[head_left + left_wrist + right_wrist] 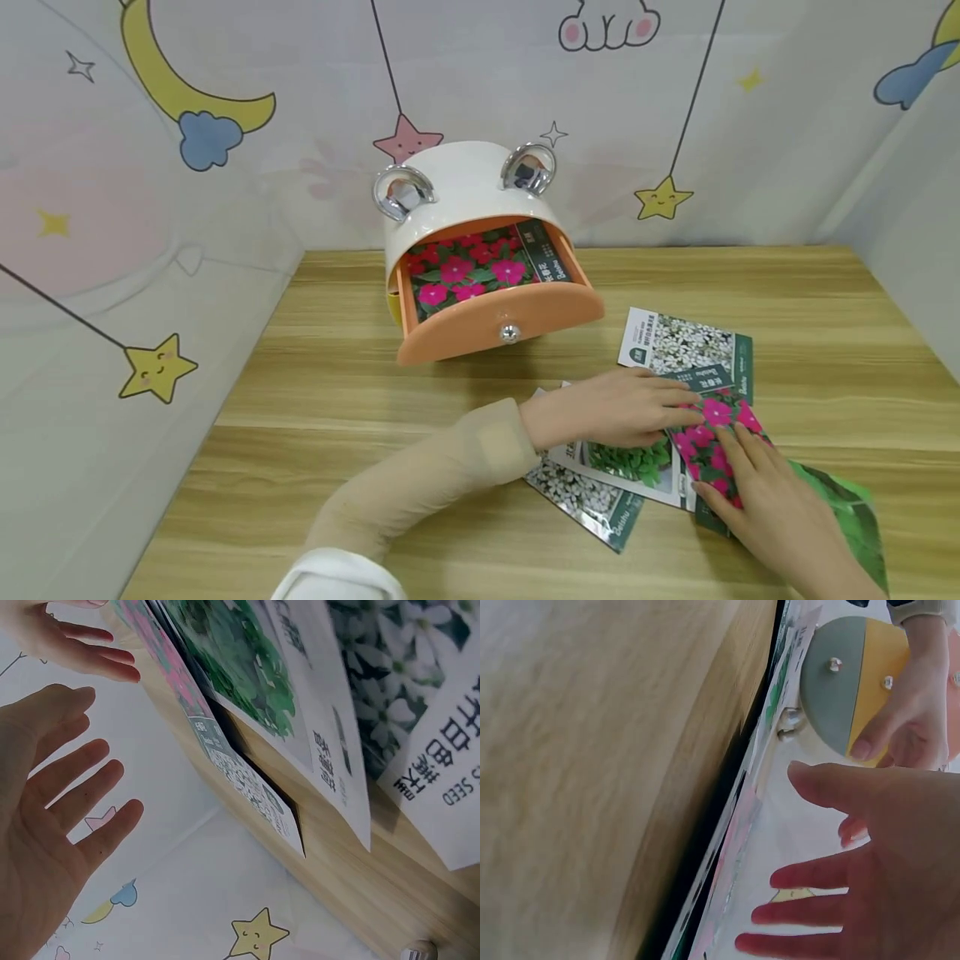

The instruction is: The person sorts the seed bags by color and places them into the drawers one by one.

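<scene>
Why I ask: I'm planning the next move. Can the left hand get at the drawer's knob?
Probably yes: the knob faces outward on the drawer front, and nothing visible blocks the way from the left hand.

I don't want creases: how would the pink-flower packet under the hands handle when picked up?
The pink-flower packet looks thin, so probably light and bendy. Its smooth-looking face may be slippery. Being flat, it probably won't roll.

I can read "Beishu" and "长春花" on the glossy pink-flowered packet (465, 267) in the rounded orange drawer (450, 337), and again on the matching rectangular packet (699, 440) outside. The lowest flat, white-flowered packet (576, 490) says "Beishu" too; from the left wrist, "SEED" shows; finer print blurs.
</scene>
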`<state>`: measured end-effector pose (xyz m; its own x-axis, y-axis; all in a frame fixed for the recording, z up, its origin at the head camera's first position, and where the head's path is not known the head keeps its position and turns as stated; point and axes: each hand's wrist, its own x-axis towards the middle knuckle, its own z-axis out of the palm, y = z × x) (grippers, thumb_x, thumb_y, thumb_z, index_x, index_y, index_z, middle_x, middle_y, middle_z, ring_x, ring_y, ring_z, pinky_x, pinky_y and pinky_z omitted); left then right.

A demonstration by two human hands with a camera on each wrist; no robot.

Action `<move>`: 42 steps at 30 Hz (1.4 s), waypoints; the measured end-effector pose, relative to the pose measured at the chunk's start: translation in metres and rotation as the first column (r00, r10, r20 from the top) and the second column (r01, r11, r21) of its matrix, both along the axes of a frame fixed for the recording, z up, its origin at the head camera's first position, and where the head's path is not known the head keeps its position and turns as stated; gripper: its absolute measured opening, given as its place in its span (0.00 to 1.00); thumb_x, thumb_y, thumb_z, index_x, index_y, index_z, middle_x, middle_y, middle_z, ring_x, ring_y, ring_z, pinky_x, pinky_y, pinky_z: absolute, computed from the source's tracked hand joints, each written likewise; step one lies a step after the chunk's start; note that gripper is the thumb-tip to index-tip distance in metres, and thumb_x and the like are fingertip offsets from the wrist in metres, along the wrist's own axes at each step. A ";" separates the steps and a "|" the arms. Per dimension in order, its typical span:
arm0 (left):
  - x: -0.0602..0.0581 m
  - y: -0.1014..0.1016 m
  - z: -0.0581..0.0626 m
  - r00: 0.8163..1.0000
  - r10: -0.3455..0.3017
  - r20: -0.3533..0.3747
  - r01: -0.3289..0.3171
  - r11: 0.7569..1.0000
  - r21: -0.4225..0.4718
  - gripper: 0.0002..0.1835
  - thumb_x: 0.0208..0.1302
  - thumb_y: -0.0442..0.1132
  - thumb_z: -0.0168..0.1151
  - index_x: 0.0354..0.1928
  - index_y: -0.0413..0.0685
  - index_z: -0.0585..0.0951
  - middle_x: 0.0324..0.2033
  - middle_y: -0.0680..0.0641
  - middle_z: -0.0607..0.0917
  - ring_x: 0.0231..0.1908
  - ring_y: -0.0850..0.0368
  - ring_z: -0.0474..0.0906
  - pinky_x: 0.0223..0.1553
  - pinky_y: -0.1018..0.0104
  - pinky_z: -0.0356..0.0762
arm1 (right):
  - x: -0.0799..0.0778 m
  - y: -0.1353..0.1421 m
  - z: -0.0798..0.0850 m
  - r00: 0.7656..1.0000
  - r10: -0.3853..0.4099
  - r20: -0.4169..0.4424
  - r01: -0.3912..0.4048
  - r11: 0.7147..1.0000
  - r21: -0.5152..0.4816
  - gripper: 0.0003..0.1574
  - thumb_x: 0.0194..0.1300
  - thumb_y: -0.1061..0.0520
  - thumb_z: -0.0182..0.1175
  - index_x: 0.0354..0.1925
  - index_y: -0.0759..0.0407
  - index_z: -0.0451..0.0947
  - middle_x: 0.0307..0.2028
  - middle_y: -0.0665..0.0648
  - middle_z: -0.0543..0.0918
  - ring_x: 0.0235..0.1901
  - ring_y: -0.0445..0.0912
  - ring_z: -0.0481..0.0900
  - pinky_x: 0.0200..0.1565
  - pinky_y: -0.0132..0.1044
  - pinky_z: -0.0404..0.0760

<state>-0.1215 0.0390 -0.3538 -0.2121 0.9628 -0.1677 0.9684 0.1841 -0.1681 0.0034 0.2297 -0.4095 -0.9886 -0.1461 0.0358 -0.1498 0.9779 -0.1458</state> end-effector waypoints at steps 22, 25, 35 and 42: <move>-0.006 0.063 -0.018 0.995 0.097 0.019 -0.092 0.980 -0.178 0.25 0.74 0.47 0.46 0.71 0.70 0.61 0.73 0.61 0.59 0.73 0.66 0.54 0.72 0.63 0.60 | -0.002 -0.002 -0.008 0.995 -0.070 0.068 0.065 0.995 0.071 0.53 0.59 0.36 0.63 0.61 0.79 0.63 0.58 0.84 0.65 0.56 0.79 0.64 0.59 0.69 0.65; -0.006 0.071 -0.022 0.989 0.147 0.028 -0.137 0.966 -0.220 0.25 0.74 0.47 0.46 0.71 0.72 0.61 0.73 0.63 0.58 0.73 0.66 0.53 0.72 0.61 0.60 | -0.003 -0.003 -0.008 0.992 -0.087 0.091 0.081 0.994 0.070 0.54 0.60 0.34 0.61 0.61 0.78 0.63 0.59 0.84 0.65 0.57 0.79 0.63 0.58 0.70 0.65; -0.004 0.078 -0.029 0.979 0.201 0.034 -0.183 0.939 -0.291 0.28 0.69 0.47 0.53 0.69 0.76 0.63 0.72 0.67 0.58 0.70 0.69 0.59 0.64 0.67 0.69 | -0.003 -0.006 -0.011 0.990 -0.096 0.106 0.090 0.994 0.059 0.60 0.55 0.29 0.61 0.60 0.79 0.64 0.59 0.85 0.64 0.59 0.77 0.61 0.57 0.71 0.66; -0.005 0.077 -0.031 0.976 0.212 0.040 -0.191 0.934 -0.301 0.31 0.68 0.47 0.54 0.70 0.77 0.60 0.71 0.68 0.59 0.68 0.69 0.63 0.62 0.67 0.71 | -0.003 -0.007 -0.009 0.988 -0.104 0.114 0.099 0.994 0.056 0.62 0.55 0.26 0.60 0.61 0.78 0.63 0.60 0.85 0.63 0.60 0.77 0.60 0.53 0.72 0.68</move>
